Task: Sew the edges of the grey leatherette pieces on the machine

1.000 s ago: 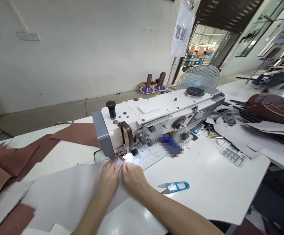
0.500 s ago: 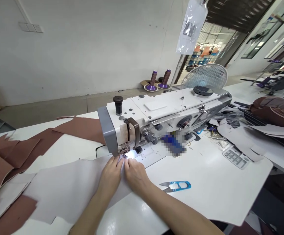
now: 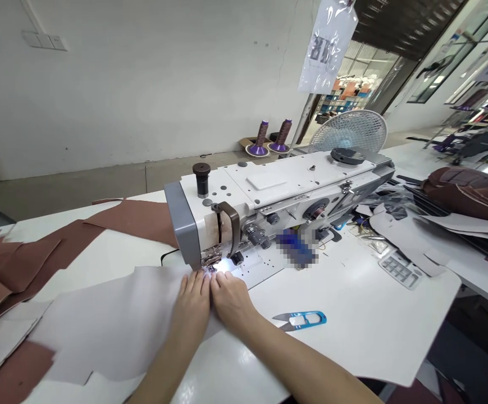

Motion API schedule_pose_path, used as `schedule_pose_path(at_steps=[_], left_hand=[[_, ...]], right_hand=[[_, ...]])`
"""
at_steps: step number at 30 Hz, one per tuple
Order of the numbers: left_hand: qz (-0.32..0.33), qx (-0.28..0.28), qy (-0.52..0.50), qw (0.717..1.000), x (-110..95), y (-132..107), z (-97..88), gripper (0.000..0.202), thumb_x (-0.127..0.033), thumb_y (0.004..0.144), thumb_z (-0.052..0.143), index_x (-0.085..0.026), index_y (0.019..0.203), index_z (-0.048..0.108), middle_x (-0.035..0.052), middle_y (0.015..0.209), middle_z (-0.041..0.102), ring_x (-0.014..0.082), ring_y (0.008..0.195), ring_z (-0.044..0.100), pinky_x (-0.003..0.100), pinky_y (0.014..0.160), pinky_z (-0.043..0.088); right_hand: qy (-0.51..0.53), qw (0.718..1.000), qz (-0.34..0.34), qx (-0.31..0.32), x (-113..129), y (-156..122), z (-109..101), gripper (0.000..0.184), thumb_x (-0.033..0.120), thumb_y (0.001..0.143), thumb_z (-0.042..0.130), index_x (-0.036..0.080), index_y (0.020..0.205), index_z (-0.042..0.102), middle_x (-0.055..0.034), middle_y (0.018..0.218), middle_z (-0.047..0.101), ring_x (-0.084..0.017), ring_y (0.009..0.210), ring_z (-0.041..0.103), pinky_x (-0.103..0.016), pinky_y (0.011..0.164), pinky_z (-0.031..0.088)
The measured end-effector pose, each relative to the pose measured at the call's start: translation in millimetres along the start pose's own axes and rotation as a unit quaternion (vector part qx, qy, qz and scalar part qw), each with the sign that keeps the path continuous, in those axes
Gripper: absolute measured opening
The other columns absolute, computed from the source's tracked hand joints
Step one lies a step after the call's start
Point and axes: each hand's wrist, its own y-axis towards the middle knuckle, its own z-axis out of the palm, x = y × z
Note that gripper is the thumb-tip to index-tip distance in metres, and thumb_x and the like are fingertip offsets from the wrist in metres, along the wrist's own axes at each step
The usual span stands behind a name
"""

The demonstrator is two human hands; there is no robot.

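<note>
A white and grey industrial sewing machine (image 3: pixel 277 191) stands on the white table (image 3: pixel 353 336), its lit presser foot (image 3: pixel 210 261) at the near end. Under that foot runs the edge of a large pale grey leather piece (image 3: pixel 109 320). My left hand (image 3: pixel 192 306) and my right hand (image 3: pixel 231 303) press on this piece side by side, fingertips just in front of the foot. Blue-handled thread snips (image 3: pixel 299 320) lie to the right of my right hand, not touched. The stitching point is hidden by the foot and my fingers.
Reddish-brown leather pieces (image 3: pixel 130 221) lie on the table to the left, behind the machine's end. A heap of brown leather (image 3: pixel 463 188), pale cut pieces and a grey plastic item (image 3: pixel 399 270) lie at right. A fan (image 3: pixel 349 132) stands behind the machine.
My fingers have gone from pinching the raised edge near the foot to lying flatter on the leather. The pale piece now lies flatter. The view has shifted slightly.
</note>
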Motion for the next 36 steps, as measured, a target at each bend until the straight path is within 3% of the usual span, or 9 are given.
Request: schedule_pose_path(at_steps=[6, 10, 14, 19, 23, 27, 31, 33, 36], left_hand=[[0.021, 0.015, -0.012, 1.000, 8, 8, -8.0, 0.039, -0.007, 0.089, 0.029, -0.011, 0.109, 0.062, 0.0118, 0.113, 0.065, 0.0246, 0.109, 0.057, 0.046, 0.099, 0.040], [-0.026, 0.038, 0.026, 0.999, -7, 11, -18.6, 0.038, -0.007, 0.088, 0.031, -0.011, 0.109, 0.062, 0.0133, 0.116, 0.063, 0.0272, 0.112, 0.055, 0.047, 0.098, 0.040], [-0.048, 0.017, 0.019, 0.999, -16, 6, -14.3, 0.039, -0.006, 0.087, 0.031, -0.010, 0.109, 0.062, 0.0146, 0.116, 0.063, 0.0279, 0.114, 0.055, 0.046, 0.095, 0.043], [0.008, 0.028, -0.037, 0.999, 14, 5, -1.6, 0.040, -0.007, 0.087, 0.030, -0.012, 0.111, 0.061, 0.0135, 0.115, 0.064, 0.0259, 0.111, 0.057, 0.046, 0.098, 0.042], [0.049, 0.056, -0.051, 0.996, 35, 12, -5.6, 0.039, -0.007, 0.086, 0.034, -0.015, 0.112, 0.061, 0.0110, 0.110, 0.066, 0.0248, 0.106, 0.058, 0.047, 0.100, 0.040], [0.028, 0.045, -0.025, 0.998, 17, 16, -17.2, 0.033, -0.005, 0.085, 0.038, -0.013, 0.105, 0.064, 0.0132, 0.103, 0.067, 0.0268, 0.101, 0.059, 0.047, 0.093, 0.045], [-0.032, 0.018, -0.004, 0.999, -14, 11, -19.1, 0.034, -0.007, 0.087, 0.035, -0.009, 0.110, 0.059, 0.0171, 0.115, 0.061, 0.0275, 0.109, 0.055, 0.046, 0.092, 0.046], [-0.033, 0.025, -0.014, 0.999, -16, 8, -15.6, 0.036, -0.007, 0.088, 0.031, -0.009, 0.115, 0.055, 0.0172, 0.117, 0.059, 0.0275, 0.114, 0.052, 0.048, 0.095, 0.044], [-0.002, 0.037, -0.053, 0.998, -3, 5, -8.0, 0.034, -0.011, 0.089, 0.033, -0.011, 0.113, 0.056, 0.0153, 0.117, 0.060, 0.0268, 0.113, 0.052, 0.049, 0.097, 0.043]], right_hand=[[0.008, 1.000, 0.016, 0.003, -1, 1, -2, 0.013, 0.007, 0.086, 0.046, 0.015, 0.090, 0.056, -0.0067, 0.085, 0.057, -0.019, 0.075, 0.051, -0.028, 0.053, 0.034], [0.007, 1.000, 0.006, 0.016, -2, 2, -3, 0.012, 0.008, 0.087, 0.047, 0.016, 0.089, 0.056, -0.0064, 0.086, 0.058, -0.019, 0.076, 0.050, -0.027, 0.054, 0.034], [0.008, 0.999, 0.021, 0.023, -3, 3, -8, 0.011, 0.010, 0.088, 0.047, 0.016, 0.091, 0.056, -0.0070, 0.088, 0.058, -0.019, 0.078, 0.051, -0.027, 0.054, 0.034], [0.003, 0.999, 0.045, 0.029, -4, 0, -14, 0.016, 0.011, 0.090, 0.044, 0.016, 0.098, 0.057, -0.0079, 0.086, 0.058, -0.019, 0.080, 0.051, -0.029, 0.056, 0.035], [-0.005, 0.999, 0.034, 0.023, -6, -2, -12, 0.021, 0.010, 0.091, 0.039, 0.015, 0.100, 0.057, -0.0075, 0.083, 0.058, -0.019, 0.078, 0.051, -0.029, 0.056, 0.033], [0.005, 0.999, 0.028, 0.020, -6, -3, -10, 0.017, 0.008, 0.088, 0.043, 0.015, 0.092, 0.058, -0.0070, 0.081, 0.057, -0.018, 0.077, 0.050, -0.029, 0.054, 0.030], [0.008, 1.000, 0.018, 0.018, -5, -3, -11, 0.014, 0.009, 0.088, 0.045, 0.015, 0.088, 0.057, -0.0076, 0.084, 0.058, -0.019, 0.078, 0.049, -0.029, 0.055, 0.029], [0.006, 1.000, 0.016, 0.017, -5, -3, -12, 0.013, 0.008, 0.087, 0.045, 0.015, 0.088, 0.057, -0.0078, 0.084, 0.057, -0.019, 0.077, 0.049, -0.030, 0.055, 0.029], [0.009, 1.000, 0.015, 0.021, -5, -4, -10, 0.012, 0.007, 0.084, 0.048, 0.015, 0.087, 0.056, -0.0078, 0.084, 0.057, -0.018, 0.076, 0.048, -0.029, 0.055, 0.029]])
